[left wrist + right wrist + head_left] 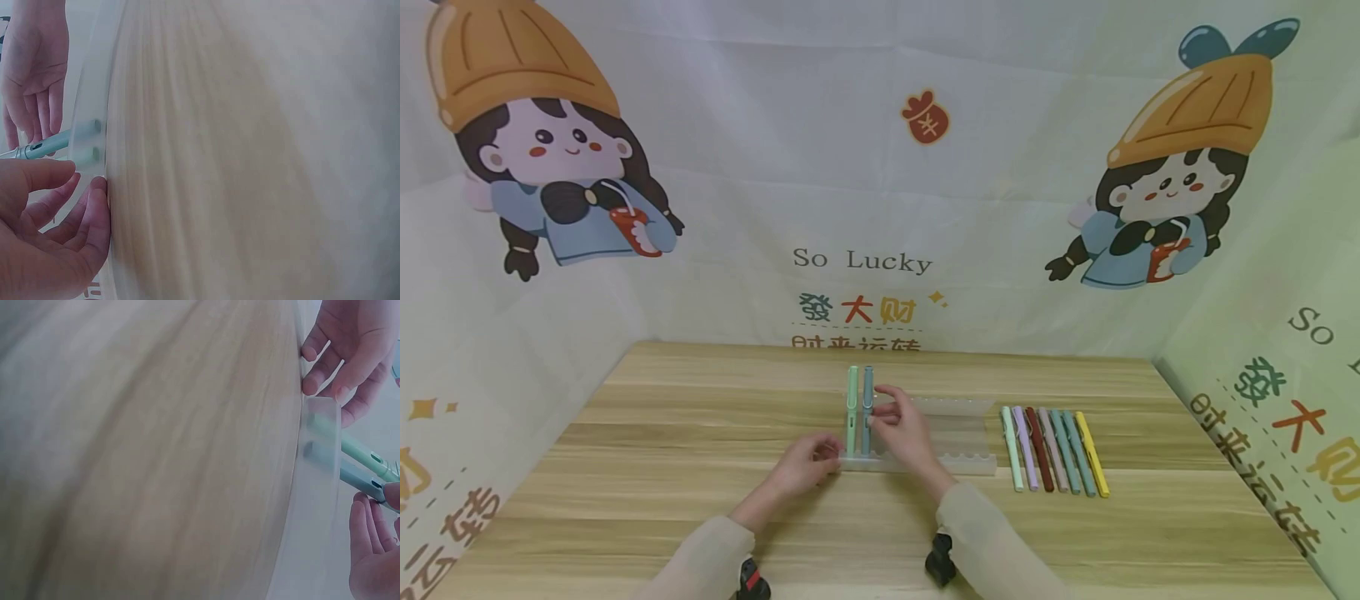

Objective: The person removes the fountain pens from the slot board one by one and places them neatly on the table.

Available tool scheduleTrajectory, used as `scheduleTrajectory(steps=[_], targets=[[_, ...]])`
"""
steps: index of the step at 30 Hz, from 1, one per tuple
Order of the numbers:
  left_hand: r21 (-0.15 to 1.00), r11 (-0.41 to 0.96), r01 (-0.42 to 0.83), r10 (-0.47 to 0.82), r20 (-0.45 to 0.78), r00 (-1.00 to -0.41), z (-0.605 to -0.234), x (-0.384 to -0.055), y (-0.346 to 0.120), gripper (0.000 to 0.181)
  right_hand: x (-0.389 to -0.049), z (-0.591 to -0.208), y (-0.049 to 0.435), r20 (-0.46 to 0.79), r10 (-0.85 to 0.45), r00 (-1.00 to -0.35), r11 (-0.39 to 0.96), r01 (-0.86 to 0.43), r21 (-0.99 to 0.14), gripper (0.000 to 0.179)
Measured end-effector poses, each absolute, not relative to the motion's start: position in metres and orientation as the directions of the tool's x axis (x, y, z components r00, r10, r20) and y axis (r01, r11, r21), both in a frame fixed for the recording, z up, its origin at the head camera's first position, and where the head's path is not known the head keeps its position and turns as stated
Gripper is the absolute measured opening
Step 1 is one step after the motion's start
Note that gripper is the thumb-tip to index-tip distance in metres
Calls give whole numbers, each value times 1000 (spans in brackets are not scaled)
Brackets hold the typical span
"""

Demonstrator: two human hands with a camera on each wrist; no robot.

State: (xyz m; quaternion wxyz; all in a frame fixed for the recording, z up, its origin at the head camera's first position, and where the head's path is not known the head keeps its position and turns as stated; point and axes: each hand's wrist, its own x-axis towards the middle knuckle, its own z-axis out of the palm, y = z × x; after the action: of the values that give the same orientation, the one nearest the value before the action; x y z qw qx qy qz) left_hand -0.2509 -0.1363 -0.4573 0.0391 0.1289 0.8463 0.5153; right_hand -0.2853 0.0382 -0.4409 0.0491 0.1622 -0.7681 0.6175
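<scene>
A clear plastic pen rack (925,464) with notched rails lies on the table. Side by side at its left end sit a mint green pen (852,408) and a blue-grey pen (868,392), their lower ends at the front rail. My left hand (808,462) holds the rack's front left corner, thumb against the rail and fingers at its end. With thumb and fingers, my right hand (906,429) pinches the blue-grey pen along its middle. In the right wrist view the blue-grey pen (356,478) passes between that thumb and the fingers.
Right of the rack several pens lie in a row, from a pale mint pen (1011,450) to a yellow pen (1092,454). The wood-grain table (700,408) ends at a printed cloth backdrop (737,167) behind and at the sides.
</scene>
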Motion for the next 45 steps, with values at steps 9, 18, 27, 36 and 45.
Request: scheduleTrajectory(steps=[9, 18, 27, 36, 45], targets=[[886, 431, 169, 249, 64, -967, -457, -251, -135, 14, -288, -443, 35, 266, -192, -945, 224, -306, -925, 46], [880, 435, 192, 262, 80, -962, -456, -250, -136, 12, -289, -441, 35, 266, -191, -945, 249, -308, -918, 45], [880, 439, 182, 246, 77, -966, -457, -252, -136, 12, -287, -434, 38, 287, -145, -947, 157, -309, -938, 44], [877, 443, 186, 255, 75, -964, -457, -251, -136, 12, -263, -408, 44, 335, -98, -937, 125, -346, -930, 39], [880, 431, 198, 257, 90, -962, -458, -251, -136, 11, -261, -410, 57, 344, -99, -934, 128, -354, -926, 39]])
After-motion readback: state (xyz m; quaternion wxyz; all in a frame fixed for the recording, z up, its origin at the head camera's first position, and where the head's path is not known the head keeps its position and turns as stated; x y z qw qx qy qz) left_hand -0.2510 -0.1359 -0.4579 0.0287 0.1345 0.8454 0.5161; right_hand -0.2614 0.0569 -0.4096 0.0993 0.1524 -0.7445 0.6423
